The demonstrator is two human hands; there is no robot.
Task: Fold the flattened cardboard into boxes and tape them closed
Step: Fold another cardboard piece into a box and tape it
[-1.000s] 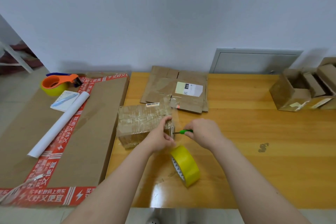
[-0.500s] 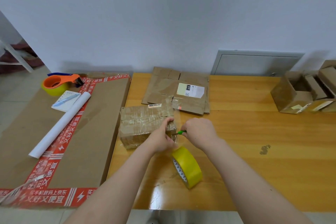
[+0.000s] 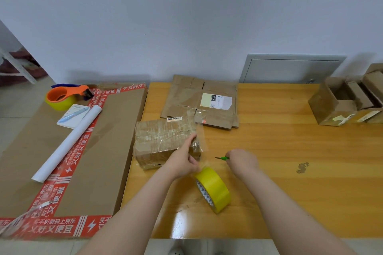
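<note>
We note a small box (image 3: 161,143), brown and heavily wrapped in tape, lying on the wooden table (image 3: 290,151) near its left edge. The left hand (image 3: 183,160) grips the box's right end, with the fingers curled over the top edge and the thumb against the near side. A strip of clear tape (image 3: 199,128) stands up from that same end, loose and shiny.

The right hand (image 3: 241,160) sits just right of the box, apart from it. Its fingers are curled tight round a green-handled tool (image 3: 222,158) whose dark tip points left toward the tape. We cannot tell what kind of blade it carries.

A yellow tape roll (image 3: 213,189) stands on edge on the table, just near of both hands.

The flattened cardboard (image 3: 199,99) lies stacked at the far edge of the table, beyond the box, with a pale label on top. Two open boxes (image 3: 339,105) sit at the far right.

Left of the table lies a large flat carton (image 3: 107,151) edged in red printed tape. On it rest a white paper roll (image 3: 68,143), a notepad (image 3: 72,117) with a pen, and an orange tape dispenser (image 3: 62,95).
</note>
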